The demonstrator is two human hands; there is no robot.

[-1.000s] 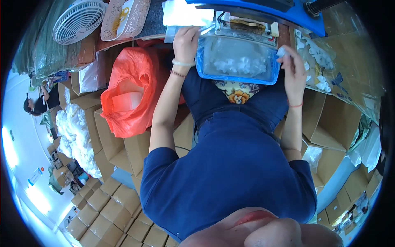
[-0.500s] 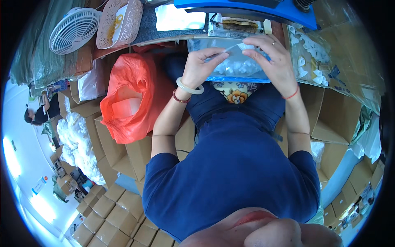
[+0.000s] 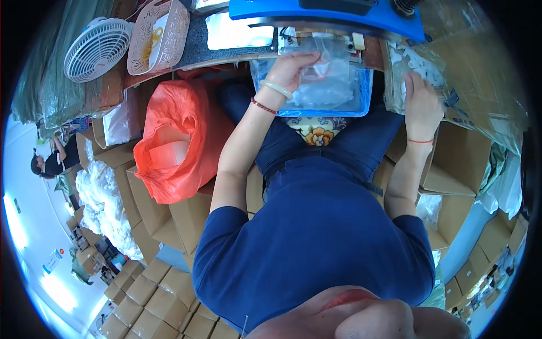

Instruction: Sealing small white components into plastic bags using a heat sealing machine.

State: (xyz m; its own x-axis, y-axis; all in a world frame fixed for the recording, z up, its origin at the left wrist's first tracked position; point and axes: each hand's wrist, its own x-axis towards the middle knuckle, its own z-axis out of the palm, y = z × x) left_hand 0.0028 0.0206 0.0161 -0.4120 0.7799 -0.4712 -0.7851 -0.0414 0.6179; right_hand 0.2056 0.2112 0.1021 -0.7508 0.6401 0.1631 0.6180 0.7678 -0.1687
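Note:
My left hand (image 3: 293, 69) pinches a small clear plastic bag (image 3: 323, 69) between thumb and fingertips, over a blue-edged tray (image 3: 364, 99). Clear plastic packets with whitish contents (image 3: 324, 93) lie in that tray, at my lap. Off to the right, my right hand (image 3: 423, 104) is down in an open carton (image 3: 393, 96) of small white plastic parts (image 3: 426, 68). Its fingers are bent and drawn together among the parts; what sits between them, if anything, cannot be made out.
Beyond the tray stands a blue machine (image 3: 333, 12) with a metal bed. Left on the bench are a white sheet (image 3: 240, 31), a pink lattice basket (image 3: 161, 34) and a white fan (image 3: 99, 50). A red plastic bag (image 3: 175, 124) hangs open beside my left arm. Cardboard cartons (image 3: 460, 150) surround me.
My right hand has let go at the centre and moved right and down to the carton of white parts. My left hand has shifted slightly forward and right, still holding the clear bag.

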